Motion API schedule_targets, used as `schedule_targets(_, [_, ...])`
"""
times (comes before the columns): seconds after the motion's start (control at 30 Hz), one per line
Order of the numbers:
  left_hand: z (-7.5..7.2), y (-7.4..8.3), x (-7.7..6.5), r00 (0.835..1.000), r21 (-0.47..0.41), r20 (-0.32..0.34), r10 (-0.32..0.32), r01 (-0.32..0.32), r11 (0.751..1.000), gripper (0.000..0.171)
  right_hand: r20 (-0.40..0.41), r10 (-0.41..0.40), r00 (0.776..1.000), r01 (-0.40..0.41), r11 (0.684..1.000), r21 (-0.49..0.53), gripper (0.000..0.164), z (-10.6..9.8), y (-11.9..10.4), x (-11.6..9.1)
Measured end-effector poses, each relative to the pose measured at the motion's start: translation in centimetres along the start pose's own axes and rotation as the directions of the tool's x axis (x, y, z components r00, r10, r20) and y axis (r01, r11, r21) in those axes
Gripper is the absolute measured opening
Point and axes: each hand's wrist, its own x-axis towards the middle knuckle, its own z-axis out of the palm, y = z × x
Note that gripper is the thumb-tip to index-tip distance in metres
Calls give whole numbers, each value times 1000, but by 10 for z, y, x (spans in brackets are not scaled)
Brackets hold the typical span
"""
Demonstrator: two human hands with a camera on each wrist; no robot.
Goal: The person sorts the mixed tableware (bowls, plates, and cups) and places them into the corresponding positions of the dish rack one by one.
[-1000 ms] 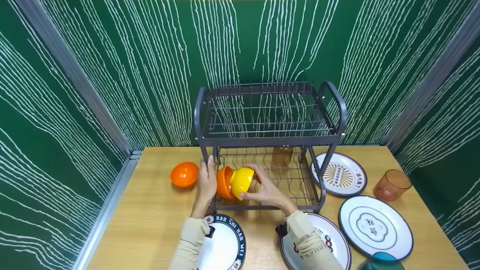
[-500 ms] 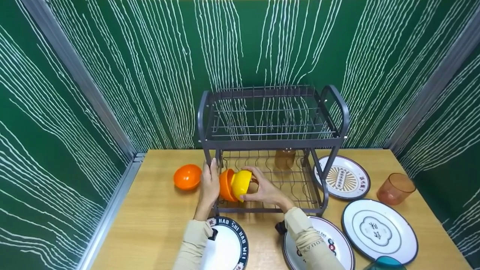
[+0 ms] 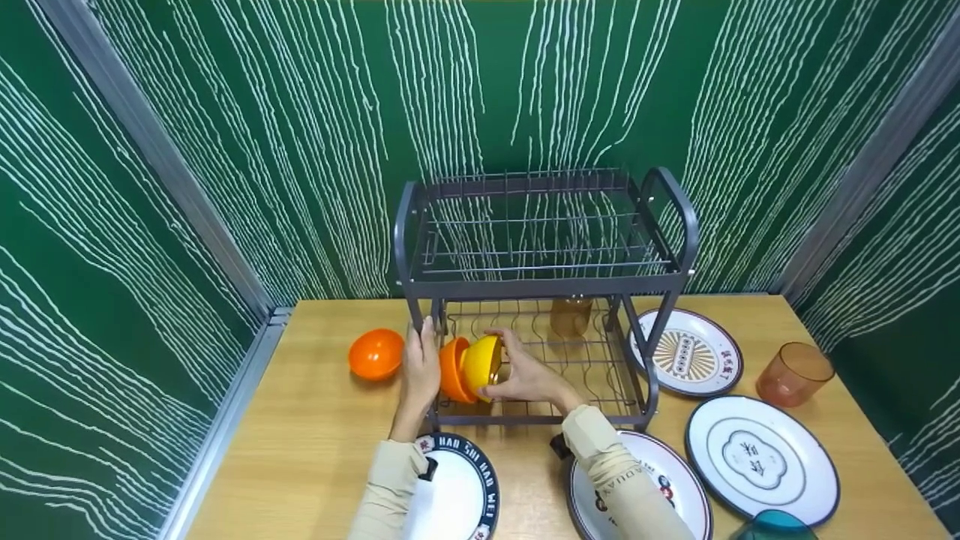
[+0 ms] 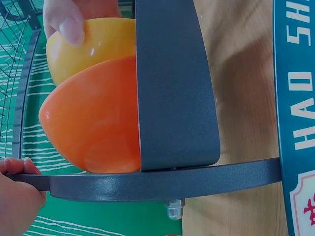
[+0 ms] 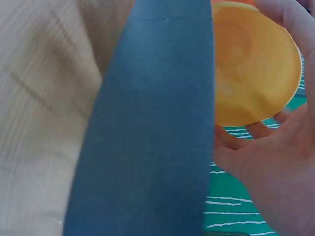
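In the head view my right hand [image 3: 529, 375] holds a yellow bowl [image 3: 480, 367] by its rim, on the lower tier of a dark two-tier dish rack [image 3: 544, 286]. The bowl stands tilted on its side, its base against an orange bowl [image 3: 454, 371] that is also on its side. The right wrist view looks into the yellow bowl [image 5: 251, 69], with fingers around its edge. My left hand [image 3: 420, 367] grips the rack's left front post; the left wrist view has thumb and fingers around that bar [image 4: 147, 187]. A rack strip hides part of both bowls there.
Another orange bowl [image 3: 376, 354] sits left of the rack. An amber cup [image 3: 571, 316] stands at the lower tier's back. Plates [image 3: 763, 461] lie in front and at right, near an orange tumbler [image 3: 795, 373] and a teal cup [image 3: 776, 525].
My right hand has turned the yellow bowl slightly, so more of its opening faces right. The left hand stays on the post, and the orange bowls keep their places.
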Motion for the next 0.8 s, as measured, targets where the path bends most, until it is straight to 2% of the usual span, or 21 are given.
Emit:
schedule_targets(0.1, [0, -1, -1, 1000, 0, -4, -7, 7, 1000, 17, 10, -20, 1000, 20, 1000, -7, 93, 0, -2, 2])
schedule_targets(0.23, [0, -2, -2, 1000, -7, 2, -22, 22, 1000, 17, 33, -95, 995, 97, 993, -67, 93, 0, -2, 5])
schedule_targets(0.3, [0, -2, -3, 1000, -8, 4, -24, 24, 1000, 17, 47, -105, 993, 109, 989, -100, 95, -1, -1, 6])
schedule_targets(0.43, [0, -2, -3, 1000, -13, 7, -17, 17, 1000, 17, 77, -59, 995, 69, 989, -132, 101, -1, -2, 5])
schedule_targets(0.57, [0, -1, -2, 1000, -12, 7, -19, 19, 1000, 18, 96, -7, 995, 18, 993, -116, 105, -1, -3, 4])
schedule_targets(0.8, [0, -2, -1, 999, -10, 16, -28, 28, 1000, 17, 120, 5, 993, 7, 995, -100, 104, 0, -4, 2])
